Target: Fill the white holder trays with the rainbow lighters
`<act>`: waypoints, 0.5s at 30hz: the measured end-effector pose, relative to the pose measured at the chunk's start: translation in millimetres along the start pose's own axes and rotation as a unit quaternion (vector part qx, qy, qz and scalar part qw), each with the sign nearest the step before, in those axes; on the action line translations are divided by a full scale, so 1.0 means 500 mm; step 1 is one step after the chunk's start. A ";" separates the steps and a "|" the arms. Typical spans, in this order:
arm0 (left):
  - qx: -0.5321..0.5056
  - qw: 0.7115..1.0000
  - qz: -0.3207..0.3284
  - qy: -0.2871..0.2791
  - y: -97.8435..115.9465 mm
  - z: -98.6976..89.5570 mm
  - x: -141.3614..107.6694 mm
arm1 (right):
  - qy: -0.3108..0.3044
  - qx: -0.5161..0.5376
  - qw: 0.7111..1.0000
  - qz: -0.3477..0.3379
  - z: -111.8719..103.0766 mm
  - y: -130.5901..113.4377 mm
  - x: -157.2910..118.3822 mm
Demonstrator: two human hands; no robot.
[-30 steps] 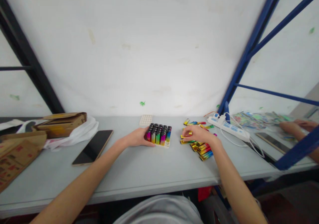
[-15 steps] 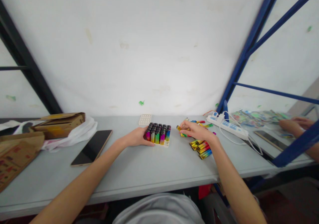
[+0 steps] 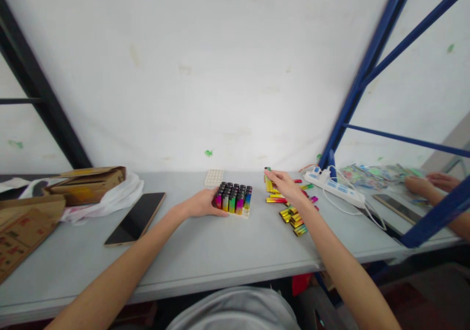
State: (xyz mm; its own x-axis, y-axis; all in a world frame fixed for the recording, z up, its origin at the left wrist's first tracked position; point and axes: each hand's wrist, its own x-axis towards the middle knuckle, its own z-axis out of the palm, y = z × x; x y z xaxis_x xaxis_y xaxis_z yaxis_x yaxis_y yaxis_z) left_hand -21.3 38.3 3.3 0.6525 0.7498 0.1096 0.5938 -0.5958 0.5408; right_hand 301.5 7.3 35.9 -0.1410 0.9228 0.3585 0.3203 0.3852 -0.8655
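Note:
Lighters with black tops and shiny rainbow bodies stand upright in rows in a white tray. Around the left side of this block my left hand is closed, thumb along the front and fingers partly hidden behind. My right hand pinches one yellow-green lighter, held fairly upright with its dark top upward. Below and beside that hand lies a loose pile of lighters, gold, red and green, partly covered by my wrist.
An empty white tray lies near the wall. To the left are a phone, a plastic bag and cardboard boxes. A power strip with cables is at right, by a blue frame post. Another person's hands work beyond it.
My right hand has lifted slightly and turned from the pile, bringing a lighter upright in its fingers. My left hand and the filled tray have stayed in place.

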 end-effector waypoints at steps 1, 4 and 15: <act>0.000 1.000 0.000 0.002 -0.001 0.001 0.000 | -0.001 -0.002 1.000 0.001 0.004 0.001 0.003; 0.000 1.000 0.001 0.004 -0.003 0.002 0.000 | -0.042 0.023 0.999 -0.002 0.017 -0.003 0.008; 0.008 1.000 -0.001 -0.002 0.003 0.000 0.000 | 0.024 -0.008 1.000 0.009 0.099 0.014 0.000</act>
State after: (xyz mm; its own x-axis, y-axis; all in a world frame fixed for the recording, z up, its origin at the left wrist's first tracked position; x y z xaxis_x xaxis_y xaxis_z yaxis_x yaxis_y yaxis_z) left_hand -20.3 37.6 4.2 0.6531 0.7500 0.1048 0.6024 -0.5984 0.5282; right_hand 257.5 9.5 12.3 -0.0906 0.9286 0.3600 0.3365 0.3687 -0.8665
